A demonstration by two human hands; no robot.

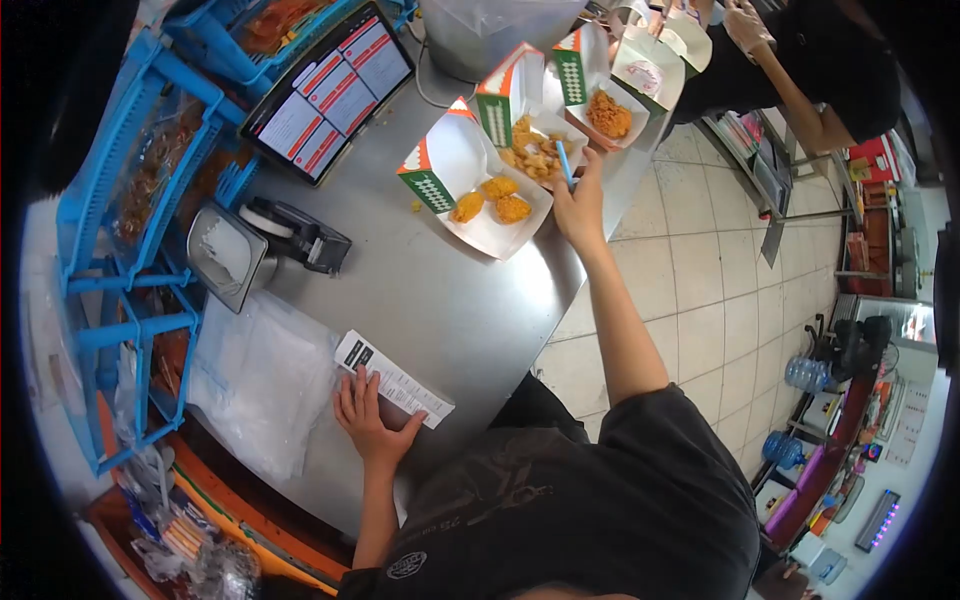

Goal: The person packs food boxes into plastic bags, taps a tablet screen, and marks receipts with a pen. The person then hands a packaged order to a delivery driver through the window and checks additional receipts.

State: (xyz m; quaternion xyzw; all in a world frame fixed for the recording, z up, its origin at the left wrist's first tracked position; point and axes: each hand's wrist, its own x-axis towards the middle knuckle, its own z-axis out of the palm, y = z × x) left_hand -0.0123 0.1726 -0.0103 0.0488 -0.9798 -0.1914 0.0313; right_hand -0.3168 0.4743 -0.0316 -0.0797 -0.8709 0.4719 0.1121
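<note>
My left hand (372, 425) lies flat with fingers spread on a long printed receipt (395, 382) on the steel table. My right hand (580, 208) is closed around a slim blue pen (563, 160), at the near side of an open takeaway box. That middle box (497, 105) holds small pieces of fried chicken (533, 150). Left of it, another open box (435, 165) contains three fried chicken pieces (511, 208). A third box (573, 75), farther right, holds one large piece of fried chicken (608, 117).
A tablet (330, 90) with order panels stands at the back left beside blue racks (95, 200). A tape dispenser (320, 245), a metal container (228, 255) and plastic bags (260, 380) lie along the left side. Another person's gloved hand (745, 28) is at upper right.
</note>
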